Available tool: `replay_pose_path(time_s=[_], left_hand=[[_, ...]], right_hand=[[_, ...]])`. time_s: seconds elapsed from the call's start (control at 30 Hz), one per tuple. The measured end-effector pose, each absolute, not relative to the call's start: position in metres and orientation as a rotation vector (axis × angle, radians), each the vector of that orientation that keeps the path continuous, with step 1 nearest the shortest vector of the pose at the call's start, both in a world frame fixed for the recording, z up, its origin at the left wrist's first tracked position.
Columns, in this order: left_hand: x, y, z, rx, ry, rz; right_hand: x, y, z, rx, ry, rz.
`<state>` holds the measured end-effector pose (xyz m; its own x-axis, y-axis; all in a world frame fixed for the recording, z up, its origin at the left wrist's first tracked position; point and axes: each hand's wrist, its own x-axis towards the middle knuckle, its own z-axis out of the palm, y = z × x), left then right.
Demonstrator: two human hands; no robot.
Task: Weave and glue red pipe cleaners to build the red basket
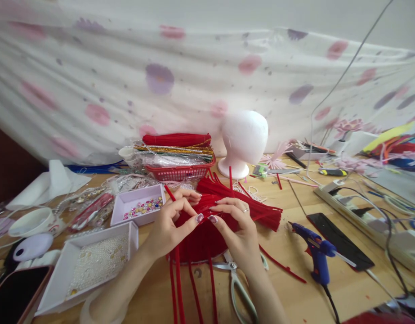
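My left hand (170,222) pinches a red pipe cleaner between thumb and fingers at the top of a red pipe-cleaner piece (203,240). Just across from it, my right hand (239,225) is closed on the same red strands, thumb tip close to the left thumb. Fingers hide the exact grip. Several loose red stems hang from the piece toward the table's front edge. Behind my right hand lies a bundle of red pipe cleaners (268,213). Scissors (239,290) with pale handles lie partly under my right wrist.
On the right are a blue glue gun (317,252), a black phone-like slab (342,238) and a power strip (355,220) with cables. White trays of beads (135,236) and gems (117,209) stand left. A foam head (244,139) and red basket (180,173) stand behind.
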<state>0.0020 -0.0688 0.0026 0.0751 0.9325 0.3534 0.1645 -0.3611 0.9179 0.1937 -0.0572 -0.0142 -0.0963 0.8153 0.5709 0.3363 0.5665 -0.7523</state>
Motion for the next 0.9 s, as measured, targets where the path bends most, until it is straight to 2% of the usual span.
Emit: replay_pose_path(time_s=[0.4, 0.9], left_hand=[[0.006, -0.081, -0.008, 1.415, 1.314, 1.514], [0.003, -0.076, -0.018, 1.313, 1.412, 1.493]], right_hand=[[0.191, -0.049, -0.023, -0.956, -1.543, 0.554], [0.196, -0.046, -0.028, -0.975, -1.412, 0.590]])
